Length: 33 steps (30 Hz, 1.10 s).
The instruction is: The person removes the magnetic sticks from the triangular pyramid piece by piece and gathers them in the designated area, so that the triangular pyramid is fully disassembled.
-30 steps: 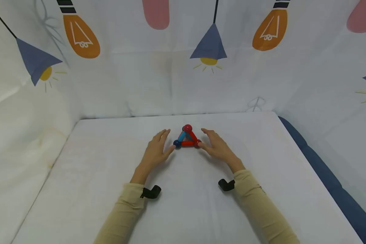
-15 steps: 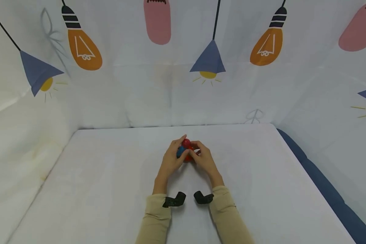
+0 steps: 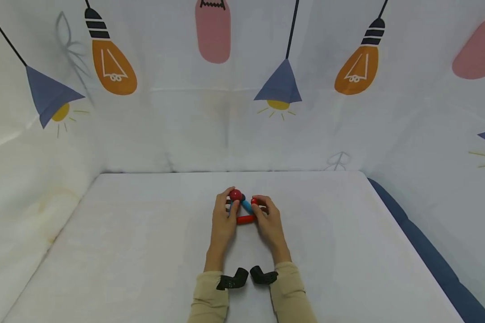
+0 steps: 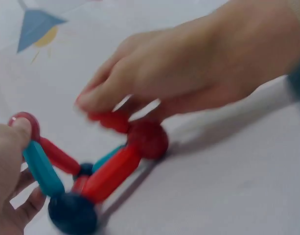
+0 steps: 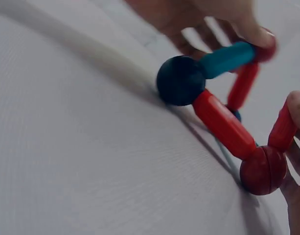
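Note:
A small frame of magnetic balls and rods stands on the table between both hands. My left hand pinches its top red ball, with a blue rod running down from it to a dark blue ball. My right hand pinches a red rod; its upper end is apart from the top ball, its lower end on another red ball. Along the near side a lower red rod joins that red ball to the dark blue one. A second dark blue ball sits behind.
A white table spreads around the hands. Behind it hangs a white cloth printed with lamps and bulbs. Dark blue padding runs along the right edge. Black wrist mounts sit close together over the table.
Both hands have come in from beside the frame and taken hold of it. The right hand's red rod has come off the top ball, which has moved left with the left hand.

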Each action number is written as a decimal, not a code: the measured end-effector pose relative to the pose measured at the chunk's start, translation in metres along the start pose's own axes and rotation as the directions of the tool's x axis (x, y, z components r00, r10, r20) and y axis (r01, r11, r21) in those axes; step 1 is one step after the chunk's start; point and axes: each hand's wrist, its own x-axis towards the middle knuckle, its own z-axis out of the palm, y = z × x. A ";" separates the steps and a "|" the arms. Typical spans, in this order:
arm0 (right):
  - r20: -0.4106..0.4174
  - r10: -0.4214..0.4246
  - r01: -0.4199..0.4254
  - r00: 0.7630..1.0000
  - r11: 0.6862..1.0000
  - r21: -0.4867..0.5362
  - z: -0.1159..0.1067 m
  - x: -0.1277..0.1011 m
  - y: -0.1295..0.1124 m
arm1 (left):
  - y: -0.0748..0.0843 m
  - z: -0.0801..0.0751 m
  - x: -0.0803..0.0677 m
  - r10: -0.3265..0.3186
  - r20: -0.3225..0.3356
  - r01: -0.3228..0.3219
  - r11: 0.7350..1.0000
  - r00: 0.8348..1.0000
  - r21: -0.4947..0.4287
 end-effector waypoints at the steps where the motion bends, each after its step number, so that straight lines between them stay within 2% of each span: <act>1: -0.005 0.023 -0.023 1.000 0.999 0.026 -0.001 -0.002 -0.005 | -0.002 -0.004 -0.001 -0.036 -0.022 0.035 0.999 0.999 -0.027; 3: -0.007 0.070 -0.069 0.998 0.995 0.078 -0.005 -0.006 -0.012 | -0.009 -0.012 -0.004 -0.106 -0.051 0.102 0.992 0.993 -0.080; 5: -0.010 0.109 -0.107 0.994 0.987 0.122 -0.009 -0.009 -0.015 | -0.015 -0.021 -0.007 -0.192 -0.062 0.183 0.975 0.979 -0.124; 9: -0.019 0.129 -0.126 0.991 0.986 0.108 -0.015 -0.005 0.003 | -0.025 -0.036 -0.009 -0.282 -0.102 0.264 0.951 0.954 -0.163; 12: -0.007 0.151 -0.151 0.989 0.989 0.009 -0.026 -0.003 0.011 | -0.028 -0.042 -0.008 -0.256 -0.122 0.245 0.965 0.959 -0.095; 15: 0.022 0.227 -0.223 0.974 0.968 -0.119 -0.040 -0.004 0.012 | -0.030 -0.045 -0.007 -0.214 -0.123 0.218 0.976 0.969 0.024; 18: 0.047 0.331 -0.307 0.942 0.912 -0.272 -0.054 -0.004 0.009 | -0.032 -0.046 -0.006 -0.195 -0.132 0.210 0.971 0.972 0.112; 21: 0.082 0.392 -0.335 0.916 0.863 -0.377 -0.063 -0.003 0.004 | -0.032 -0.045 -0.006 -0.203 -0.141 0.226 0.960 0.969 0.167; 23: 0.077 0.377 -0.318 0.923 0.860 -0.400 -0.063 -0.002 0.001 | -0.031 -0.044 -0.005 -0.220 -0.137 0.243 0.953 0.966 0.183; 26: 0.031 0.274 -0.246 0.961 0.903 -0.353 -0.052 0.004 -0.007 | -0.031 -0.041 -0.004 -0.244 -0.114 0.262 0.944 0.963 0.200; 28: 0.032 0.177 -0.157 0.984 0.933 -0.322 -0.038 0.009 -0.013 | -0.031 -0.039 -0.004 -0.240 -0.096 0.255 0.946 0.966 0.201; 30: 0.112 0.100 -0.056 0.989 0.939 -0.339 -0.020 0.017 -0.018 | -0.032 -0.037 -0.005 -0.227 -0.084 0.240 0.951 0.970 0.195; 31: 0.177 0.072 -0.004 0.982 0.934 -0.357 -0.010 0.020 -0.020 | -0.033 -0.037 -0.005 -0.217 -0.078 0.229 0.954 0.973 0.193; 33: 0.313 0.041 0.099 0.949 0.903 -0.418 0.006 0.026 -0.022 | -0.034 -0.036 -0.006 -0.197 -0.064 0.206 0.960 0.978 0.189</act>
